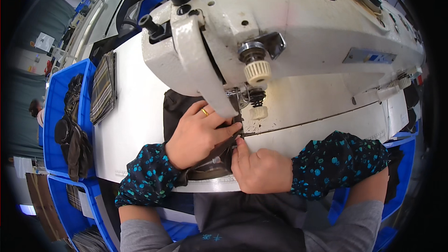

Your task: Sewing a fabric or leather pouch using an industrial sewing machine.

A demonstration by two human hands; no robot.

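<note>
Presently, both hands lie flat at frame centre, pressing dark woven fabric (179, 107) with a metal-toothed zipper (212, 161) onto the smooth white desk (130, 126). The left hand (198, 133), wearing 1 gold ring (205, 111), has its fingers extended toward the needle area; the right hand (259, 168) sits just beside it, fingers curled. The glossy cream sewing machine (289, 28) fills the upper frame. A blue plastic bin (56, 112) at left holds dark pieces.

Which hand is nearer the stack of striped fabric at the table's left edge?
Left. The left hand lies on the dark fabric piece under the sewing machine head, right of the striped fabric stack. The right hand sits farther right, at the table's front edge.
</note>
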